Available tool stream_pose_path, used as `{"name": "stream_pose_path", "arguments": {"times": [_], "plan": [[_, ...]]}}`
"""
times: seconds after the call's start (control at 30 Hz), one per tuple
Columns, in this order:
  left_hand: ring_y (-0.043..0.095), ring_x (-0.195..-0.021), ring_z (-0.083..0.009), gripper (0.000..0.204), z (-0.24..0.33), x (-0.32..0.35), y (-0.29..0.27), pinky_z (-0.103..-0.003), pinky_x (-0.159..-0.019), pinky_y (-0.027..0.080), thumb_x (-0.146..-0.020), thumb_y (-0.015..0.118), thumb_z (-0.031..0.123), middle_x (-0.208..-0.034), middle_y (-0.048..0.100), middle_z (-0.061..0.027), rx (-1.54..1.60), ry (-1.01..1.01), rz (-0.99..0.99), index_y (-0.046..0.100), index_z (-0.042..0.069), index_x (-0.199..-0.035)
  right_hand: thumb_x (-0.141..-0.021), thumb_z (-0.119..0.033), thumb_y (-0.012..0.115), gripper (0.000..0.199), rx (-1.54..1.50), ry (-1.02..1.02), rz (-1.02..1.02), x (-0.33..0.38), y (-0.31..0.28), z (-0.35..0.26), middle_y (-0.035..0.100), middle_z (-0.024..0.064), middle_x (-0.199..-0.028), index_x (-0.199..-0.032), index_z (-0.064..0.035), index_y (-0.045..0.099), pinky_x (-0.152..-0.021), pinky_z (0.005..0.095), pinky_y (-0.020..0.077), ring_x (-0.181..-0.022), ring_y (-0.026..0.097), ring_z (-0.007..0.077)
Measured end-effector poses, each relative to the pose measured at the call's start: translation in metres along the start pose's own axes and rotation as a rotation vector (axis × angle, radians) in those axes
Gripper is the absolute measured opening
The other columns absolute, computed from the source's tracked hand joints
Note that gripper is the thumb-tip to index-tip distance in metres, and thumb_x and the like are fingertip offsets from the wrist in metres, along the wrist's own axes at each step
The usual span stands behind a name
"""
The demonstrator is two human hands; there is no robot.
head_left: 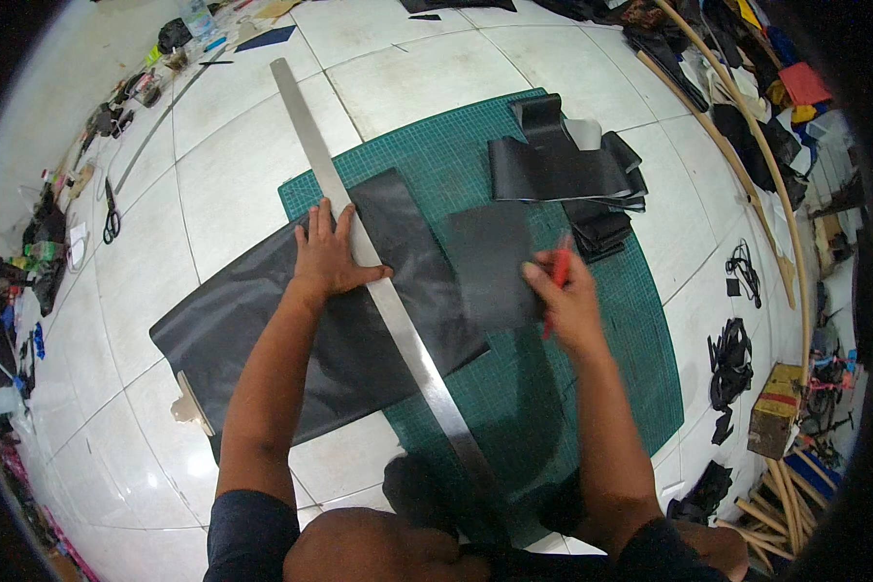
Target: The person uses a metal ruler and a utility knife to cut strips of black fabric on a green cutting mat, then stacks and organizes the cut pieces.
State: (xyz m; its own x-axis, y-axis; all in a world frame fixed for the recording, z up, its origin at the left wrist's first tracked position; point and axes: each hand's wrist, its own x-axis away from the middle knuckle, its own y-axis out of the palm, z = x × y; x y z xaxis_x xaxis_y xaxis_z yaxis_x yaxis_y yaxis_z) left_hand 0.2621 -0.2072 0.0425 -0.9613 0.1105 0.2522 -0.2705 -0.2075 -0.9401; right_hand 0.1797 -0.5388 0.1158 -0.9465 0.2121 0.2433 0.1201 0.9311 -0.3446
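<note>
In the head view, the left hand (332, 254) lies flat with fingers spread, pressing a long steel ruler (378, 291) onto a large black sheet (262, 330) that overlaps the left edge of the green cutting mat (592, 388) on the tiled floor (223, 126). The right hand (567, 296) pinches a red cutter (558, 276) beside a smaller black piece (490, 262) at the mat's middle. Cut black pieces (563, 170) pile near its far corner.

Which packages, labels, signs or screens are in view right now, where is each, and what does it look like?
Cardboard box: floor at the right edge, past the cutting mat; brown, boxy, with a yellow and red label on its top.
Clear plastic bottle: floor at the top left, among small clutter; see-through, pale label.
Green bottle: left edge, lying among clutter; too small to tell more.
No signs or screens show.
</note>
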Motion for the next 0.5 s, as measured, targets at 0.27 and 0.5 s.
{"name": "stream_pose_path", "arguments": {"times": [0.27,0.5], "plan": [[0.014,-0.150,-0.0471,0.134,-0.005,-0.006,0.004,-0.064,-0.117,0.018,-0.046,0.088,0.069,-0.159,0.015,-0.0311,0.030,0.013,0.000,0.032,0.012,-0.154,-0.084,-0.020,0.080,0.035,0.141,-0.074,-0.188,-0.043,0.092,0.066,0.069,0.0060,-0.097,-0.110,-0.0006,0.066,-0.083,0.0297,0.0508,-0.090,0.064,0.0156],[0.016,-0.150,-0.0442,0.137,-0.014,0.000,-0.006,-0.060,-0.120,0.018,-0.041,0.095,0.057,-0.160,0.015,-0.0282,0.128,0.002,-0.049,0.032,0.013,-0.155,-0.080,-0.030,0.081,0.037,0.286,-0.134,-0.174,-0.038,0.105,0.066,0.068,0.0177,-0.091,-0.101,-0.0040,0.066,-0.076,0.0432,0.0506,-0.085,0.067,0.0343]]}}
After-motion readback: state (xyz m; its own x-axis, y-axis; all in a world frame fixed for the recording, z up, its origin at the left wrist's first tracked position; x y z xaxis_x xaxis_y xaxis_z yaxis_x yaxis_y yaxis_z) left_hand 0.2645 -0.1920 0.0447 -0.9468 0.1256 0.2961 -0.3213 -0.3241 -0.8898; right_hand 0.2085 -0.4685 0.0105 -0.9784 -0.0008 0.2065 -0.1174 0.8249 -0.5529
